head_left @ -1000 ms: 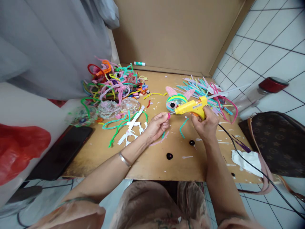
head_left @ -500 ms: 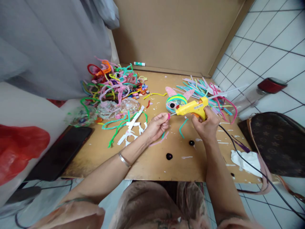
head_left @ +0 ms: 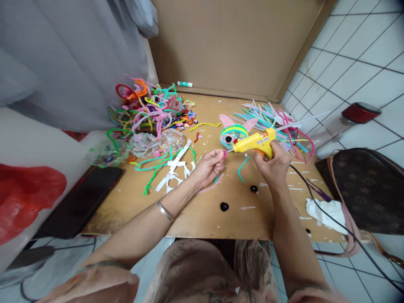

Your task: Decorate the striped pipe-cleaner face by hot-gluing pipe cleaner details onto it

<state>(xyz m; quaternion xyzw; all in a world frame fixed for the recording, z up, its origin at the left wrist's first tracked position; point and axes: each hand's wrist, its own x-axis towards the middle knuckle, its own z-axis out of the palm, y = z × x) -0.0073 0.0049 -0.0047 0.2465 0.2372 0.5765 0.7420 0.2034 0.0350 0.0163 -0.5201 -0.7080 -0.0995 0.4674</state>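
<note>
1. Head view: left hand (head_left: pixel 211 167) pinches a small pink piece (head_left: pixel 224 154) between thumb and index; remaining fingers curled in toward the palm.
2. Pink piece sits right at the left fingertips, sticking out on the right side, above the counter (head_left: pixel 192 221).
3. Right hand (head_left: pixel 274 167) is wrapped around the grip of a yellow glue gun (head_left: pixel 252 142), index at the orange trigger. Can't tell if trigger is pressed.
4. Gun points left; metal nozzle (head_left: pixel 229 150) is right at the pink piece. Contact vs. tiny gap: can't tell.
5. Clear stick (head_left: pixel 292 123) runs out the gun's rear; black cable (head_left: pixel 313 194) trails off lower right.
6. Banded craft head (head_left: pixel 234 131), pink ears up, one black eye visible, is just behind the gun barrel, farther from the person than the left fingers. Gun hides part of it.
7. Bent teal stem (head_left: pixel 242 169) lies between the hands. Two black round pieces (head_left: pixel 224 206) are nearer the person, apart from both hands.
8. White paper scraps (head_left: pixel 173 171) are left of the left hand; tangled stem pile (head_left: pixel 153 107) beyond them.
</note>
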